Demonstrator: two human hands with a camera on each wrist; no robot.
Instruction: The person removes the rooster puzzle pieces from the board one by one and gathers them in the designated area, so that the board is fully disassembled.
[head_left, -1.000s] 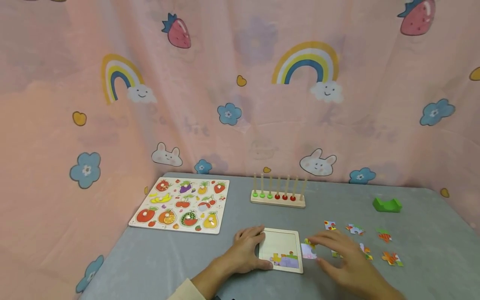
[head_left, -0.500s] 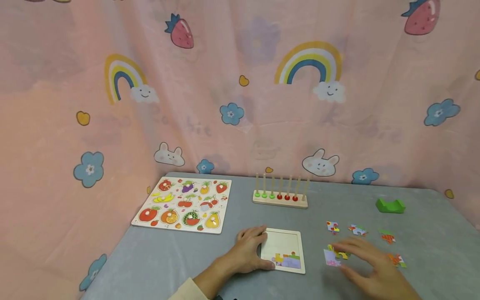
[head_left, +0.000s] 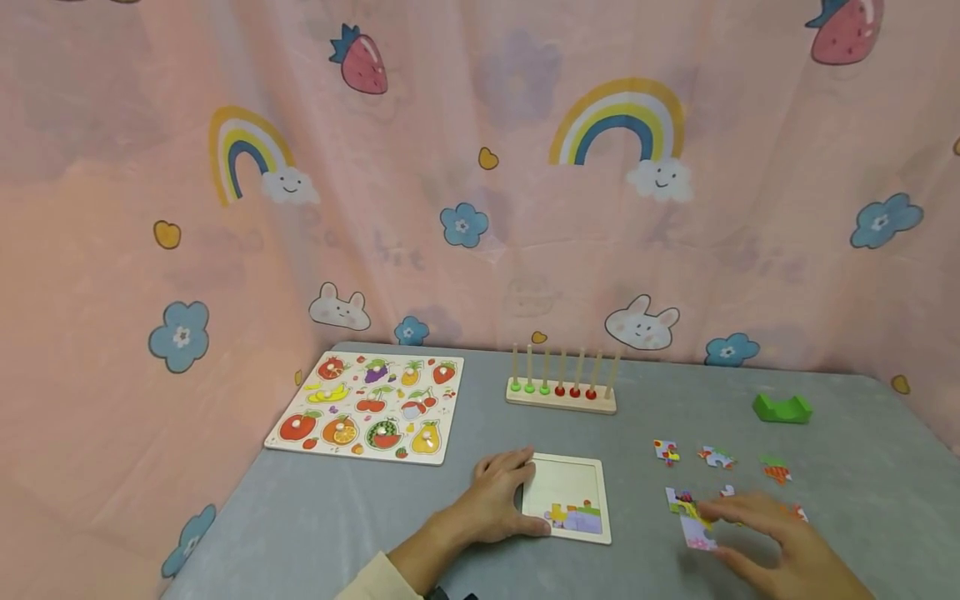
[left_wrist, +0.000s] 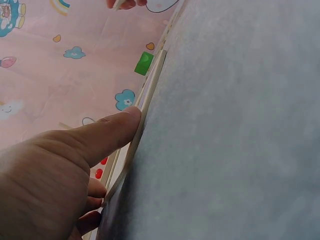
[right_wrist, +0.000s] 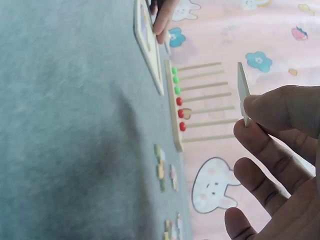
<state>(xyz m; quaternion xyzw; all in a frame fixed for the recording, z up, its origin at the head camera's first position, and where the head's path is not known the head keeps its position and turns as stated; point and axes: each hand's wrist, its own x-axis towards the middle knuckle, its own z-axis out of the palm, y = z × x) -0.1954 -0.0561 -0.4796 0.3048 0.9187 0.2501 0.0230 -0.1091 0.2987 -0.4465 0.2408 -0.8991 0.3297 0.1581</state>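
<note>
My left hand (head_left: 498, 500) grips the left side of a square wooden puzzle tray (head_left: 562, 479), thumb at the near edge and fingers at the far left corner. Joined lilac, yellow and green pieces (head_left: 581, 520) lie along the tray's near side. In the left wrist view the thumb presses on the tray's rim (left_wrist: 154, 82). Between thumb and fingertip, my right hand (head_left: 783, 542) pinches a lilac puzzle piece (head_left: 697, 535) with a pink flower, right of the tray. The right wrist view shows this piece (right_wrist: 243, 90) edge-on, raised above the table; its printed face is hidden there.
Several loose puzzle pieces (head_left: 666, 452) lie around and beyond the right hand, some partly covered by it. A fruit peg puzzle (head_left: 360, 454) stands at the back left, a wooden bead rack (head_left: 561, 400) at the back middle. A green curved block (head_left: 782, 409) sits at the back right.
My right hand has carried the lilac piece rightward, from beside the tray's right edge to over the loose pieces. The left hand keeps its grip on the tray.
</note>
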